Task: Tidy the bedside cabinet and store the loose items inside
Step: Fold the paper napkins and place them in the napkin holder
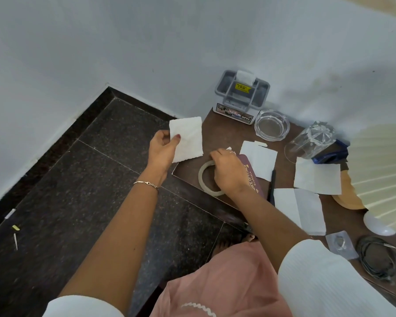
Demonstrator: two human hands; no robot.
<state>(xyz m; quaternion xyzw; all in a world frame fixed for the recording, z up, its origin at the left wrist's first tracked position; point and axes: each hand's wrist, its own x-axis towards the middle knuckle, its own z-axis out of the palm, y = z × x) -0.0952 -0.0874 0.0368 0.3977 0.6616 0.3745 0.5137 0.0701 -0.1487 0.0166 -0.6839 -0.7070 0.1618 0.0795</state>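
On my feed, my left hand (162, 145) is raised over the dark speckled stone floor (114, 179), just off the table's left edge. It pinches a white quilted paper napkin (187, 138) by its lower left side, with the thumb on the front face. The napkin stands nearly upright and clear of the dark brown table (192, 165).

My right hand (229, 170) is down on the table with its fingers curled. It lies over the right side of a clear ring of sticky tape (206, 179) and the upper end of a maroon spectacle case with gold lettering (253, 179). I cannot tell whether it grips either of them.

Beside the case lie a flat white paper square (260, 159) and a black pen (272, 184). Two more white sheets are on the table, one further right (317, 176) and one nearer me (300, 209).

At the back, against the pale wall, stands a grey plastic box with a handle and a yellow label (241, 94). A clear round glass ashtray (271, 125) is just beside it. A clear cut-glass tumbler (311, 140) lies on its side, partly over a blue packet (332, 154).

Near my right sleeve I see a small clear plastic pouch (341, 243), a coil of black cable (380, 259) and a white bulb (377, 225).
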